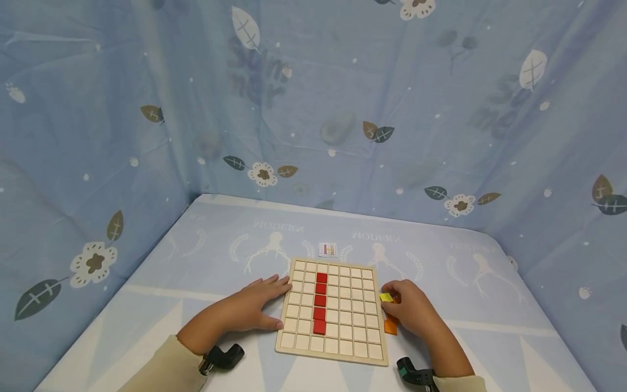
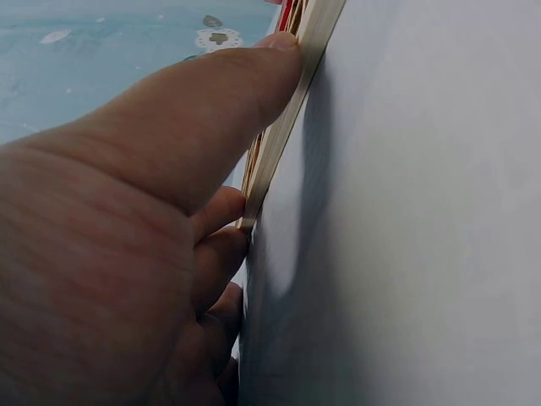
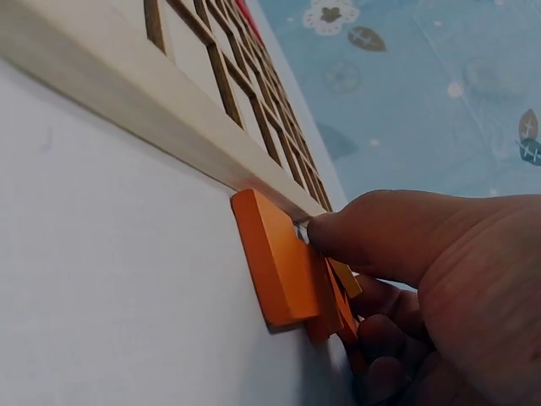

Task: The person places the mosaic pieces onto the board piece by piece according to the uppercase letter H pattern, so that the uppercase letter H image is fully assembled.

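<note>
A square wooden grid board (image 1: 333,357) holds pale square tiles, with a column of several red tiles (image 1: 320,300) left of its middle. My left hand (image 1: 250,306) rests at the board's left edge, fingers extended and thumb spread. In the left wrist view, the thumb (image 2: 203,110) touches the board's side. Beyond the right edge, my right hand (image 1: 411,305) has its thumb and fingers curled round small coloured tiles. A yellow tile (image 1: 386,297) shows at its fingertips. Orange tiles (image 3: 275,262) stand by the thumb in the right wrist view; the fingers partly hide them.
A small printed card (image 1: 327,250) with a coloured grid pattern lies behind the board. The board stands on a patterned white and blue tablecloth (image 1: 196,256). Blue floral curtains (image 1: 313,109) enclose the table at the back and both sides.
</note>
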`<control>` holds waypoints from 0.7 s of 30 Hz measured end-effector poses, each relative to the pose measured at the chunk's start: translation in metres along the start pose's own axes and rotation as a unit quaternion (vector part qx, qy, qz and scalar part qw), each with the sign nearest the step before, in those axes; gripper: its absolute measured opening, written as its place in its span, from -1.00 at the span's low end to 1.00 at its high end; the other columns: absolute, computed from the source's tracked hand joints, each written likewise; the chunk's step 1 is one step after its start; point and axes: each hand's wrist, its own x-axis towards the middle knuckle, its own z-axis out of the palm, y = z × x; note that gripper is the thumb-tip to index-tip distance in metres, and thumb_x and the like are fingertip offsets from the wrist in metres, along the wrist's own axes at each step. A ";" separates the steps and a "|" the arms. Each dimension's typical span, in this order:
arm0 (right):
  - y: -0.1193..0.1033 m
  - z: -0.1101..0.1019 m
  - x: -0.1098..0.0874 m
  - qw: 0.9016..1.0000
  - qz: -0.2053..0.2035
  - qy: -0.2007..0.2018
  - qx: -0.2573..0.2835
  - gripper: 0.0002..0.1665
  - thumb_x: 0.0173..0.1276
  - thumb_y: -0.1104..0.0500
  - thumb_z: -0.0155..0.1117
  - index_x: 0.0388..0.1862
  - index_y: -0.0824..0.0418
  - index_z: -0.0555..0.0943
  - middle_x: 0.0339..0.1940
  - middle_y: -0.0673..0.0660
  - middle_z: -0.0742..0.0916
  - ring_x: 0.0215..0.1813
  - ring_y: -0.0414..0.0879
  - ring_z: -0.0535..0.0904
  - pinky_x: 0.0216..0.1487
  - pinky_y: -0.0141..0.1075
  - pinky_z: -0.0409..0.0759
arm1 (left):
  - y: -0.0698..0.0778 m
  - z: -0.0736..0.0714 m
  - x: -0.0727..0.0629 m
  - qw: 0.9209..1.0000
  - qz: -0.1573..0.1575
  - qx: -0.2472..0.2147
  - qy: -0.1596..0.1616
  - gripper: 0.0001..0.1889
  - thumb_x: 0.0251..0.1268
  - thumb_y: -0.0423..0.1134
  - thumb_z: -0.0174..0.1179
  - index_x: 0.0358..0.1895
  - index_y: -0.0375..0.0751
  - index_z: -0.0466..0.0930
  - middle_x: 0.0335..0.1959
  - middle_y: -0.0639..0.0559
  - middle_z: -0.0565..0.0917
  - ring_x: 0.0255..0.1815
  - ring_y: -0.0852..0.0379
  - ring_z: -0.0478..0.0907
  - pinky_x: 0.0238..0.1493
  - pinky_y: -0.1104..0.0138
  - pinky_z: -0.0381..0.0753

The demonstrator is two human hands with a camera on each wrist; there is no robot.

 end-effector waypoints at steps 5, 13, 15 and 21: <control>0.001 0.002 0.000 1.000 0.001 0.003 -0.004 -0.65 0.33 0.17 0.53 0.08 0.15 0.73 -0.08 0.07 0.66 -0.08 -0.05 0.53 0.09 0.02 0.64 | 0.002 0.000 0.000 1.000 -0.003 0.003 0.001 -0.01 0.23 0.22 0.46 0.67 0.05 0.21 0.72 0.16 0.12 0.76 -0.06 -0.08 0.72 -0.12 -0.15; 0.004 0.002 -0.001 1.000 0.006 0.010 -0.005 -0.69 0.33 0.14 0.54 0.02 0.13 0.71 -0.06 0.08 0.66 -0.08 -0.04 0.53 0.11 0.03 0.63 | 0.003 0.000 0.001 1.000 -0.005 -0.001 0.000 -0.02 0.22 0.20 0.47 0.67 0.06 0.22 0.72 0.16 0.13 0.76 -0.05 -0.08 0.72 -0.12 -0.14; 0.004 0.002 -0.001 1.000 0.008 0.012 -0.003 -0.68 0.33 0.13 0.54 0.01 0.13 0.70 -0.07 0.08 0.66 -0.09 -0.03 0.53 0.09 0.01 0.63 | 0.004 0.000 0.000 1.000 -0.003 -0.001 0.000 -0.02 0.22 0.20 0.47 0.67 0.05 0.22 0.72 0.16 0.13 0.76 -0.05 -0.08 0.72 -0.11 -0.14; 0.004 0.002 0.000 1.000 0.008 0.027 0.006 -0.66 0.33 0.09 0.53 0.04 0.13 0.70 -0.13 0.08 0.62 -0.13 -0.03 0.49 -0.04 -0.11 0.57 | 0.005 -0.001 -0.002 1.000 0.004 -0.003 0.003 -0.01 0.23 0.19 0.47 0.66 -0.01 0.23 0.72 0.10 0.13 0.76 -0.11 -0.06 0.71 -0.15 -0.13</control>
